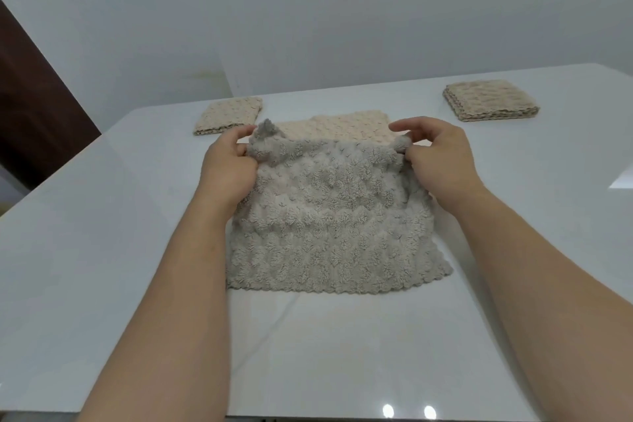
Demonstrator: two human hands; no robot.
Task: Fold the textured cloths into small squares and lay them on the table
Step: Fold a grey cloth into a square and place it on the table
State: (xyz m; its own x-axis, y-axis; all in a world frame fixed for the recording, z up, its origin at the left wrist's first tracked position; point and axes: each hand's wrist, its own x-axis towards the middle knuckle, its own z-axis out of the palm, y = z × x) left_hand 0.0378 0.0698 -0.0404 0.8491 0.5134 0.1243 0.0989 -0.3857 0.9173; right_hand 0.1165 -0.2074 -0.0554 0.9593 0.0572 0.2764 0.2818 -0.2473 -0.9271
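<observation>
A grey fluffy textured cloth (329, 223) lies spread on the white table (102, 250) in front of me. My left hand (229, 168) pinches its far left corner, and my right hand (442, 161) pinches its far right corner; both corners are lifted a little off the table. Behind it, partly covered, lies a beige textured cloth (352, 127). A folded beige square (229, 115) rests at the far left. A thicker folded beige square (491, 103) sits at the far right.
The table's far edge meets a pale wall (308, 10). A dark brown panel (37, 106) stands beyond the left edge. The near table edge runs along the bottom of the view.
</observation>
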